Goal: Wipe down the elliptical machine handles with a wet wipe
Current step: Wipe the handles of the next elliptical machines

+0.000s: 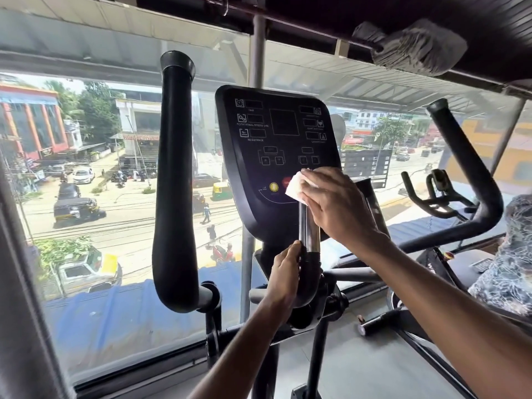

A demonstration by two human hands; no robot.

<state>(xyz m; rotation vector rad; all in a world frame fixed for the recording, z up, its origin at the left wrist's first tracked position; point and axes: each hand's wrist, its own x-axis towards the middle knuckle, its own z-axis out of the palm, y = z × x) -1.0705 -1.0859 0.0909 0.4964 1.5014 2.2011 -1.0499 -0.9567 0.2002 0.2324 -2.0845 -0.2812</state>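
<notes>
The elliptical's short fixed handle (309, 234) rises in front of the black console (276, 151), with a chrome sensor section above a black curved base. My right hand (339, 203) grips a white wet wipe (295, 187) around the top of that handle. My left hand (285, 272) holds the handle's black lower bend just under the chrome. The long left moving handle (174, 174), padded in black, stands to the left, untouched. The right moving handle (466, 162) curves up at the right.
A large window (86, 197) looking on a street stands right behind the machine. A spin bike's handlebars (437, 194) are at the right, with a plastic-wrapped object (509, 260) at the far right edge. Grey floor (359, 367) lies below.
</notes>
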